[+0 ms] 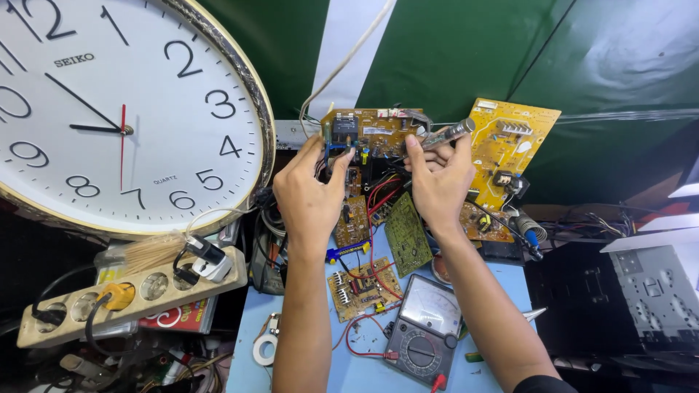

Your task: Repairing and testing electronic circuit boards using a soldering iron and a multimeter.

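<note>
My left hand (309,193) grips the left edge of a brown circuit board (371,131) that stands upright at the back of the bench. My right hand (440,178) holds a clear-handled tester screwdriver (448,135), its tip against the same board. Red and black wires (378,196) hang below the board between my hands.
A second yellow circuit board (510,145) leans at the right. Smaller boards (404,233) and an analog multimeter (426,331) lie on the blue table (247,327). A large wall clock (124,109) and a power strip (131,291) are at the left, a metal chassis (652,291) at the right.
</note>
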